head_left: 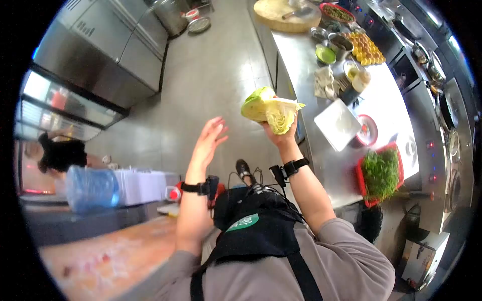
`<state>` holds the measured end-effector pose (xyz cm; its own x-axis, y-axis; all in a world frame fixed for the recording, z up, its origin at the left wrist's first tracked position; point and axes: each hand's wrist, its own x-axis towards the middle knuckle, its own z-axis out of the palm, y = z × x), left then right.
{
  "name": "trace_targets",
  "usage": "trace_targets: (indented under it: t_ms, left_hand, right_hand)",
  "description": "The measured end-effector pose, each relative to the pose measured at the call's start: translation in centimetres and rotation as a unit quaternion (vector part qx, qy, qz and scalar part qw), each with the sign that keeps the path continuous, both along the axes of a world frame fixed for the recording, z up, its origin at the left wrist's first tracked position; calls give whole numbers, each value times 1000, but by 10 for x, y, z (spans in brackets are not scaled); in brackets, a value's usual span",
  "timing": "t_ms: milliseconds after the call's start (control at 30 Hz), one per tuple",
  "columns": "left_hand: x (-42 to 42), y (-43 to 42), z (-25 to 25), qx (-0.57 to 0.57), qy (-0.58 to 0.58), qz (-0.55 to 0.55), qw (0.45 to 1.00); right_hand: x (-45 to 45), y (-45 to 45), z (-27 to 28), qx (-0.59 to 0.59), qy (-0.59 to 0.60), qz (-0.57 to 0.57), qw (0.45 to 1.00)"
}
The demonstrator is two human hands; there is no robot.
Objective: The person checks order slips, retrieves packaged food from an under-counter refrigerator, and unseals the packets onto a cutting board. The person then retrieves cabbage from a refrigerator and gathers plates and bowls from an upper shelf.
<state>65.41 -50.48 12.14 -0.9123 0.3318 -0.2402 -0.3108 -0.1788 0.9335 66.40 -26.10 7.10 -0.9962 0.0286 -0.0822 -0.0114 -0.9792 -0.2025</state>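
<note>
Nearest the camera is a black fabric apron with a green oval patch [261, 238], worn over a grey-brown short-sleeved shirt [346, 246]. Beyond it, both bare forearms reach forward, each with a black wrist strap. The right hand [281, 136] grips a pale green cabbage [265, 108] from below, its cut face showing crinkled yellow layers; whether it is one piece or two I cannot tell. The cabbage is in the air, just beside the near edge of a long stainless-steel table [319, 168] on the right. The left hand [210, 136] holds nothing, its fingers apart, raised above the grey floor [211, 70] and apart from the cabbage.

On the table, a white square tray [336, 123] lies just beside a red-rimmed round dish [368, 129]. Nearer, a red plastic basket [360, 176] holds leafy green herbs [380, 173]. Farther off are a yellow tray of brown eggs [365, 48] and a thick round wooden chopping board [271, 19].
</note>
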Motion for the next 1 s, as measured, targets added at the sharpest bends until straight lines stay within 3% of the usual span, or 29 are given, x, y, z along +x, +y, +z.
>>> trace_targets:
  t_ms: [267, 467, 567, 633, 667, 700, 767, 833, 900, 1000]
  left_hand:
    - [-243, -94, -19, -193, -7, -138, 971]
    - [-454, -52, 7, -190, 21, -227, 955]
    - [-553, -17, 9, -201, 24, -278, 939]
    - [-617, -5, -4, -221, 26, -289, 931]
    - [-653, -6, -15, -233, 25, -267, 935]
    - [-683, -9, -22, -250, 19, -247, 936]
    - [-731, -21, -29, -292, 12, -261, 920]
    - [-778, -40, -37, -313, 11, -264, 912]
    - [-820, -73, -47, -365, -57, -218, 904]
    - [-887, -112, -66, -354, -120, -171, 912]
  right_hand:
    - [-240, 72, -48, 100, -37, -133, 985]
    - [-374, 151, -69, 100, -90, -240, 961]
    - [-444, 204, -103, 173, -94, -378, 905]
    - [-490, 259, -156, 341, -164, -438, 815]
    - [-512, 272, -152, 544, -233, -483, 645]
    - [-525, 274, -143, 703, -296, -485, 427]
    - [-541, 261, -127, 801, -319, -404, 306]
    - [-556, 263, -135, 852, -287, -360, 249]
    - [-563, 257, -131, 855, -326, -325, 239]
    - [-579, 250, -129, 857, -382, -271, 213]
